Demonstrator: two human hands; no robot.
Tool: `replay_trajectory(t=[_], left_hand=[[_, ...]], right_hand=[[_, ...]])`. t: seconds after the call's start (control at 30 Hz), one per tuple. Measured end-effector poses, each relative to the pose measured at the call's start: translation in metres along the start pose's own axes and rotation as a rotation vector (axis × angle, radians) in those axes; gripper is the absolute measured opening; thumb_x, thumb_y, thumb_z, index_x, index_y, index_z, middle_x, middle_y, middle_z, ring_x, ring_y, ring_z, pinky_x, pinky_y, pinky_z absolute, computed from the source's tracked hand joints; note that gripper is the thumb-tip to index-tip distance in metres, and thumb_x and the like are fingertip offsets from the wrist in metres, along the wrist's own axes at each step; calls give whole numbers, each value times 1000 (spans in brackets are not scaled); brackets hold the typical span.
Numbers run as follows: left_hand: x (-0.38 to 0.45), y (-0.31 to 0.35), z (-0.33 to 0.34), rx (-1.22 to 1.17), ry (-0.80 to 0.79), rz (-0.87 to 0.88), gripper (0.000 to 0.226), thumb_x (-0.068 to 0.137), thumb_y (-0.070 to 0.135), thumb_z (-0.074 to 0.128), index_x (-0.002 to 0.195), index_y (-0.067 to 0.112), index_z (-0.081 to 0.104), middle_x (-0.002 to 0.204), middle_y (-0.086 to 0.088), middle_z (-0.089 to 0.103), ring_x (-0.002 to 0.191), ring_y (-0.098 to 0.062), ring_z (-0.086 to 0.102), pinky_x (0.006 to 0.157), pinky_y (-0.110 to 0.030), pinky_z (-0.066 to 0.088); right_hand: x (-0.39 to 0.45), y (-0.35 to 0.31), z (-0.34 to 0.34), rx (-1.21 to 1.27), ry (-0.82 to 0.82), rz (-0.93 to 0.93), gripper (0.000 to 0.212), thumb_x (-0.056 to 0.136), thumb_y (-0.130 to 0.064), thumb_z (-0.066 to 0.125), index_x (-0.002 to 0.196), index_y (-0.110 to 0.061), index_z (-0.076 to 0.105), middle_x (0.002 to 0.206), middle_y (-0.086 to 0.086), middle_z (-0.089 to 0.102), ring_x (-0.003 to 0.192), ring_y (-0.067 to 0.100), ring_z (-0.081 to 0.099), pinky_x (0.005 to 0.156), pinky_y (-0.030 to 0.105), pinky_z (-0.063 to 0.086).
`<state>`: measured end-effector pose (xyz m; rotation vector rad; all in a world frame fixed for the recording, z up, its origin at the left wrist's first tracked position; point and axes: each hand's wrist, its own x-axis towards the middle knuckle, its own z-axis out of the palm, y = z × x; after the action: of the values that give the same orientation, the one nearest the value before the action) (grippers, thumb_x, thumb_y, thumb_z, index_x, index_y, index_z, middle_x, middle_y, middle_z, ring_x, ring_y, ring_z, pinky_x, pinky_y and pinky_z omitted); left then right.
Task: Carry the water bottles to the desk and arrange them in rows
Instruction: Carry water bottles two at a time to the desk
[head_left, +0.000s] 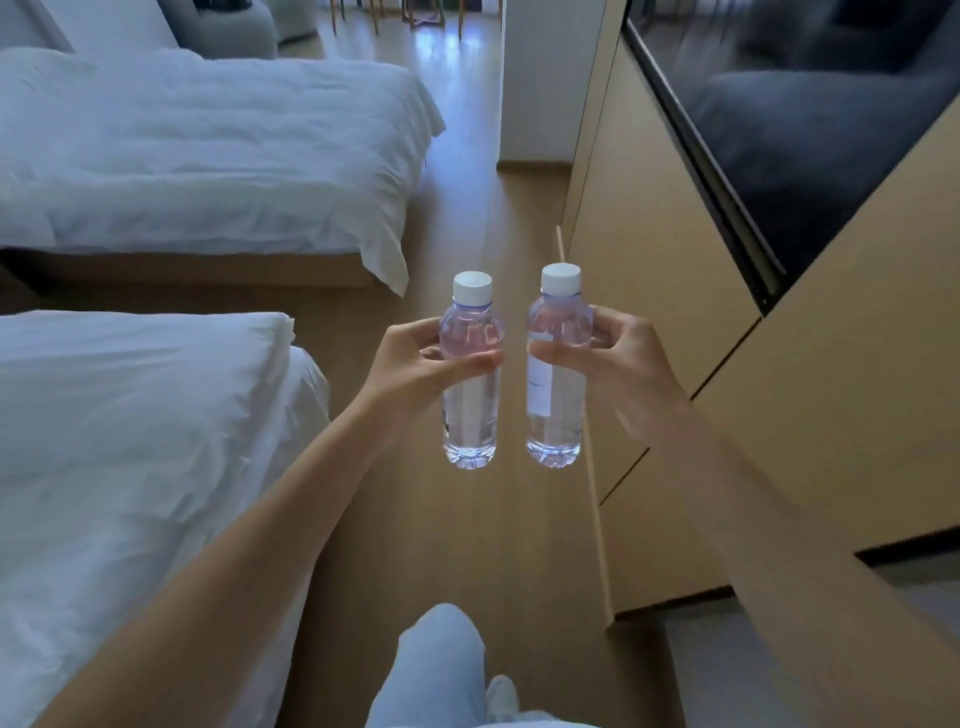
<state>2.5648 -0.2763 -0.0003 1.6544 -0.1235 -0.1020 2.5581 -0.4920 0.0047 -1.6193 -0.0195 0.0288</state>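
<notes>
Two clear water bottles with white caps are held upright side by side in front of me, above the wooden floor. My left hand grips the left bottle around its upper body. My right hand grips the right bottle, which has a white label facing me. The bottles are a small gap apart and do not touch. No desk top with bottles is in view.
Two beds with white bedding, one near and one farther, line the left side. A tall wooden cabinet wall with a dark screen runs along the right. A wooden floor aisle leads ahead between them. My leg shows below.
</notes>
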Motion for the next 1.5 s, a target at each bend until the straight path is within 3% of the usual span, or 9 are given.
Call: replay_trajectory(t=[0.13,0.23,0.5,0.67,0.8,1.0,1.33,1.5], left_hand=[[115,-9,-13,-25,29,6,40,68,24,86,103,9,74,95,-7,76,89,-22,73,81,-30,58],[224,-21,-27,-24,16,4,36,71,15,85,104,6,74,98,-10,76,92,-25,73,83,-33,59],[474,-11,-62,-15,7,-17,34,72,11,84,104,7,74,98,-8,76,87,-18,72,71,-23,56],[618,-15,-73,-22,32,-9,31,71,13,85,100,11,76,96,-5,77,90,-21,73,83,-34,59],[735,-27,-72,-2,60,3,28,68,16,88,94,17,77,89,1,78,83,-14,73,79,-30,59],[915,-29,-75,-10,83,-10,33,68,18,88,99,16,77,94,0,77,93,-21,73,82,-33,59],[1179,-34,-128,-59,106,-5,30,70,18,87,98,18,77,94,0,77,90,-16,74,72,-20,55],[1320,-34,-174,-31,55,20,33,70,17,87,101,15,76,96,1,77,91,-14,73,70,-15,53]], right_hand=[[116,8,-10,-3,0,-2,33,73,-14,86,104,-14,75,93,0,77,82,11,70,70,21,54],[224,19,-12,-3,18,-7,33,72,-11,86,103,-13,75,95,1,77,83,12,71,71,21,54],[476,8,-16,14,58,0,34,72,-13,86,104,-17,76,100,3,78,90,15,72,75,24,57],[619,10,-32,10,76,10,35,72,-13,86,105,-13,75,101,5,77,88,15,71,76,25,57],[735,21,-48,21,54,11,35,72,-9,86,105,-11,75,100,7,77,87,16,72,78,27,58],[917,15,-77,37,4,19,35,72,-10,86,104,-17,75,100,7,77,89,17,73,72,25,57],[1197,2,-73,21,-33,29,40,73,-9,85,111,-11,72,105,9,76,97,25,73,83,32,60],[1338,3,-52,1,-7,30,40,73,-11,86,111,-10,72,103,9,76,94,22,74,77,27,60]])
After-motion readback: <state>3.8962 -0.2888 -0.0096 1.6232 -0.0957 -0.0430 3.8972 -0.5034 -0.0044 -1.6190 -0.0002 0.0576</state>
